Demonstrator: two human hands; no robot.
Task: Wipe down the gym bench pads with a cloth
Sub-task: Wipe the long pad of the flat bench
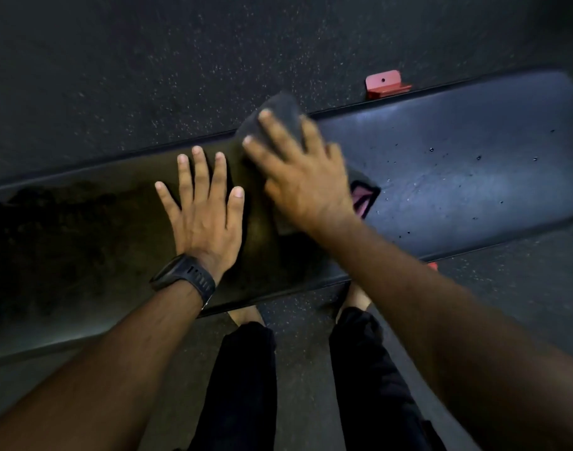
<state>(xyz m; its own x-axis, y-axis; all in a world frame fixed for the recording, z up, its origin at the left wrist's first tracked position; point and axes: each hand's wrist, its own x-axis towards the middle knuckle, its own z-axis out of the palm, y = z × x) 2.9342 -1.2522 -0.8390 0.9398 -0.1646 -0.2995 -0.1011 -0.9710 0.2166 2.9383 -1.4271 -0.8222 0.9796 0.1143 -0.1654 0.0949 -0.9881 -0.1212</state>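
Speckled floor [148, 76] all round, dark worktop [457, 177] running off frame left. Right hand [298, 177], blurred, fingers spread, presses the cloth [278, 118] mid-pad, hiding most of it. Left hand [202, 209] lies flat, released. Red bracket [386, 84] peeks behind.

A black watch [182, 277] on the left wrist, black trousers [246, 385], bare forearms.
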